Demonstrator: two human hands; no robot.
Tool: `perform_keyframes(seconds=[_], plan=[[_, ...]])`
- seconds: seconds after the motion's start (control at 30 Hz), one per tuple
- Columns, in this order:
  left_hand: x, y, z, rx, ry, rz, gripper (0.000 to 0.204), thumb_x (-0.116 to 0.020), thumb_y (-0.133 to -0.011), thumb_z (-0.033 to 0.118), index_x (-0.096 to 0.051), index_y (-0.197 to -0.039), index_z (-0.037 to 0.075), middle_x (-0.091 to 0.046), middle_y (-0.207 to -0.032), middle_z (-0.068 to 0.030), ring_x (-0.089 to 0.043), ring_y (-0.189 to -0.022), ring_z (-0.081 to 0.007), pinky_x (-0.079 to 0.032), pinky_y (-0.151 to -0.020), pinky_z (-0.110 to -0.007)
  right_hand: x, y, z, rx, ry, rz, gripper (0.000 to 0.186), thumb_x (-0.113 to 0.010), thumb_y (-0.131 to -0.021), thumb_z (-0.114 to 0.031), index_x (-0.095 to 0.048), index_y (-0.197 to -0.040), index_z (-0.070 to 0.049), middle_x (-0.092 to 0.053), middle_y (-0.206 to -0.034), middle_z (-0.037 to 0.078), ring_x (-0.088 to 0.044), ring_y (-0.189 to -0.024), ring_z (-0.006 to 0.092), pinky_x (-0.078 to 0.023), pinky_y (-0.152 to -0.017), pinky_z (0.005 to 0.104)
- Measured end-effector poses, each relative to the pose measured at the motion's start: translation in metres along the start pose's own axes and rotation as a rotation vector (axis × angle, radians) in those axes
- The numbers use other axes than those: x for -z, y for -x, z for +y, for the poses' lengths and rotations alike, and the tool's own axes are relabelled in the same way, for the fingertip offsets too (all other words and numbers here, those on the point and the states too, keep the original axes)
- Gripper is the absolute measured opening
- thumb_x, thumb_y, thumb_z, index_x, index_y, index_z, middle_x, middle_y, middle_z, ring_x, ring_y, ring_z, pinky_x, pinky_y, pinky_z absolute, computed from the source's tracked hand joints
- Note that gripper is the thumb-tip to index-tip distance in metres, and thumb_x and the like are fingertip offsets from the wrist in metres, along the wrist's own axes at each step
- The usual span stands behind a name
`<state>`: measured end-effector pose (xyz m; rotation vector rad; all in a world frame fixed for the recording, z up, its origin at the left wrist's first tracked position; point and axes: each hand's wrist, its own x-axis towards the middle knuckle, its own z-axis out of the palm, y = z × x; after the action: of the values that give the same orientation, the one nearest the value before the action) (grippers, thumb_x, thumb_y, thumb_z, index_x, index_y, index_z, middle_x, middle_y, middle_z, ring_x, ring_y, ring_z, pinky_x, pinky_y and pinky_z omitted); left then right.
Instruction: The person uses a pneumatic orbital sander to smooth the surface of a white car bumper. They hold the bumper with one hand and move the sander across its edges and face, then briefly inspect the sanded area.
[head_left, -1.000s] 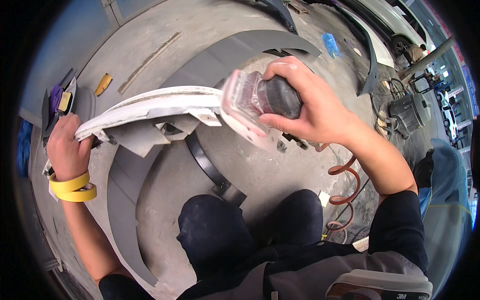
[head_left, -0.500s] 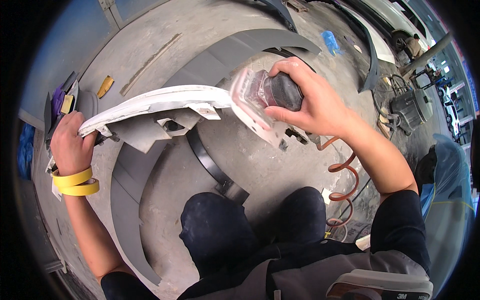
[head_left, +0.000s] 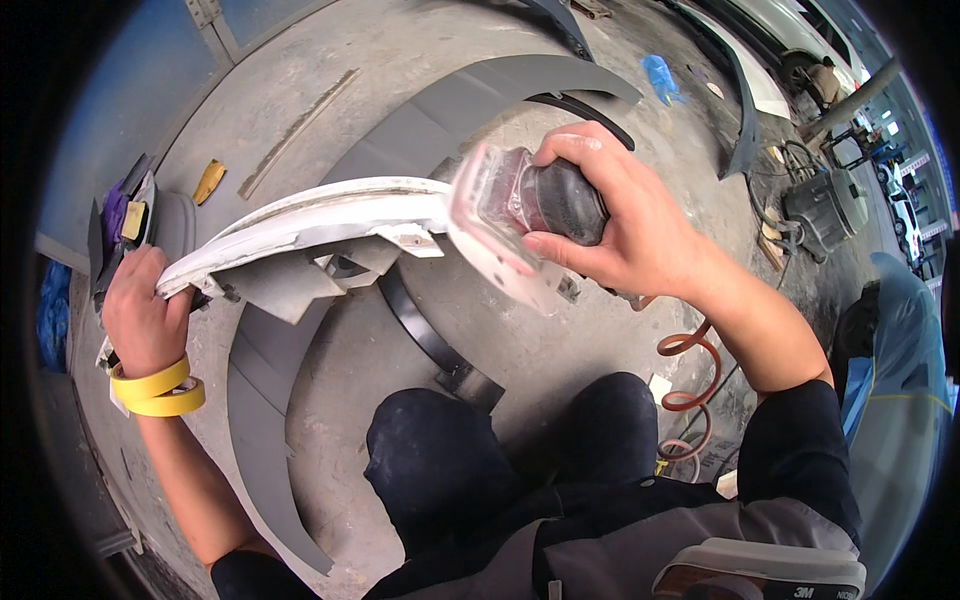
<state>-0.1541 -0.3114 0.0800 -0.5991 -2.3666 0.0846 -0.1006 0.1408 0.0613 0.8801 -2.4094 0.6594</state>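
My left hand [head_left: 145,310] grips the left end of a curved white panel [head_left: 320,212] with angular brackets underneath. Two rolls of yellow tape [head_left: 158,390] hang round my left wrist. My right hand [head_left: 630,225] holds a sander by its black rounded top [head_left: 565,200]; its pale, pinkish pad [head_left: 480,240] is blurred and sits at the panel's right end, hiding part of it. An orange coiled hose [head_left: 690,342] hangs below the sander. Beneath the panel a large grey curved piece [head_left: 260,410] lies on the floor, with a shiny black curved strip [head_left: 420,330] inside its curve.
Scraps and pads [head_left: 125,210] lie at left by a blue door [head_left: 120,100]. At right are a machine [head_left: 820,220], blue plastic sheeting [head_left: 900,400], more curved panels [head_left: 740,130], and a crouched person [head_left: 825,85] beside a white car [head_left: 820,40]. My knees are below.
The panel, my left hand and the sander have shifted only slightly, a little down and to the right in the picture. Both hands keep the same holds.
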Motion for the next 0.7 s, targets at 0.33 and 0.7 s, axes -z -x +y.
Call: perform_keyframes(seconds=[0.33,0.7], plan=[[0.008,-0.003,0.010,0.034,0.006,-0.023,0.022,-0.072,-0.076,0.013,-0.055,-0.081,0.000,-0.060,-0.085,-0.0185,-0.060,-0.082,-0.0406,-0.049,-0.071,-0.045,0.017,-0.063,-0.043,0.177,0.124,-0.218,0.061,-0.086,-0.077,-0.017,-0.055,-0.128,-0.004,-0.060,-0.118,0.015,-0.066,-0.100,0.0401,-0.056,-0.082,0.0444],[0.011,-0.006,0.017,0.030,-0.005,0.039,0.034,-0.083,-0.075,0.034,-0.064,-0.073,0.005,-0.063,-0.074,-0.0126,-0.064,-0.078,-0.0347,-0.052,-0.070,-0.046,0.001,-0.122,-0.100,0.394,0.324,-0.336,0.061,-0.083,-0.077,-0.018,-0.055,-0.129,-0.006,-0.059,-0.118,0.015,-0.066,-0.094,0.0387,-0.055,-0.078,0.0452]])
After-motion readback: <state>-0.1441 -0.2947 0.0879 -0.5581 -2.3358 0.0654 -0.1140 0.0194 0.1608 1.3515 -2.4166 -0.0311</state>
